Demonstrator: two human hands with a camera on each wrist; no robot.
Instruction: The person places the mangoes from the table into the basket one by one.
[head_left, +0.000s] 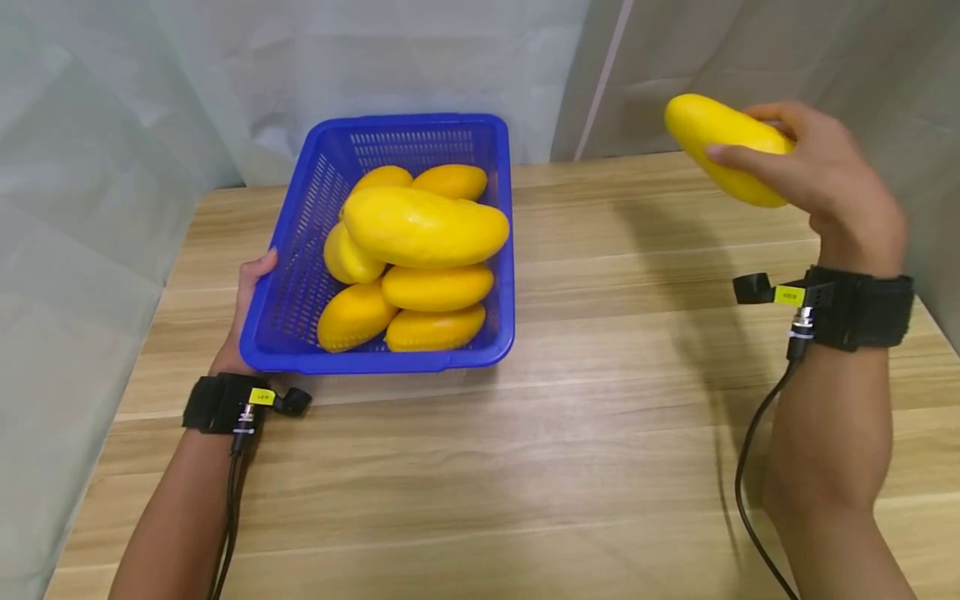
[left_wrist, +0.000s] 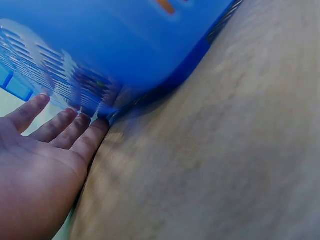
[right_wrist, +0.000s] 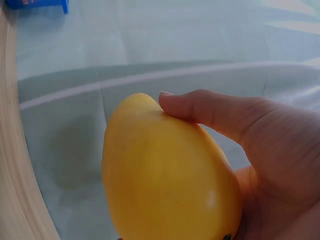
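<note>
A blue plastic basket (head_left: 382, 363) holds several yellow mangoes, with one large mango (head_left: 423, 229) lying across the top of the pile. My left hand (head_left: 246, 308) is at the basket's left side, thumb by the rim. In the left wrist view its nearly straight fingertips (left_wrist: 60, 120) meet the slotted lower wall. Up at the right, above the table, my right hand (head_left: 832, 162) grips another yellow mango (head_left: 701, 129). The right wrist view shows the thumb (right_wrist: 185, 105) pressed along that mango's side; most of the other fingers are hidden behind it.
The basket stands toward the back left of a wood-grain table (head_left: 570, 467). Pale curtains (head_left: 420, 58) hang behind the table and at both sides. Black wrist straps (head_left: 862, 308) carry cameras, and a cable (head_left: 750, 467) trails from each one.
</note>
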